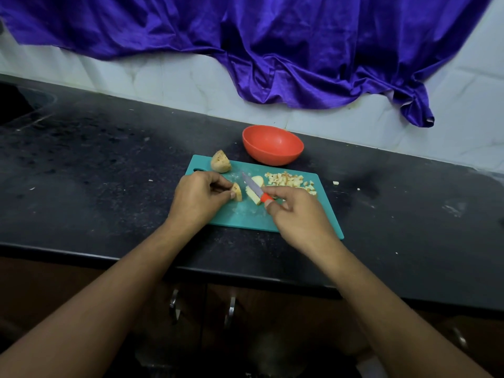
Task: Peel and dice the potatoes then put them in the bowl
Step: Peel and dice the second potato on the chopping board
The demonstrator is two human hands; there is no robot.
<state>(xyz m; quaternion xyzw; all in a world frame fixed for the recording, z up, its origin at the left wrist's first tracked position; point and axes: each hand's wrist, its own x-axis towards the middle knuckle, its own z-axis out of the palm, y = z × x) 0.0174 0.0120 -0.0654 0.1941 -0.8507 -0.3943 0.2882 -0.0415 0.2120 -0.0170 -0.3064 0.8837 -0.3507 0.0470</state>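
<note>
A dark speckled tabletop [109,165] crosses the frame, with a teal cutting board [240,214] at its centre. At the board's upper left corner sits a chunk of potato [220,161], still in its brown, spotted skin, apart from the rest. Just below it the left hand [197,196] rests on the board, its grip closed in a pinch on a small potato wedge [236,191], pale yellow on the cut face with brown skin along the edge. To the right of the wedge a knife [252,185] with a purplish blade and a red handle points toward the upper left, its blade lying over a pale slice [252,197] and just beside a second rounded piece [258,181]. Above these, off the board and near the white tiled wall, stands a red bowl [272,144]. The right hand [297,214] has its grip wrapped round the knife handle, thumb along it. On the board's upper right lies a heap of diced potato [289,181], small pale cubes flecked with brown. A stray cube [335,183] lies on the tabletop just past the board's right edge. A purple cloth [272,50] hangs across the wall along the top of the frame.
</note>
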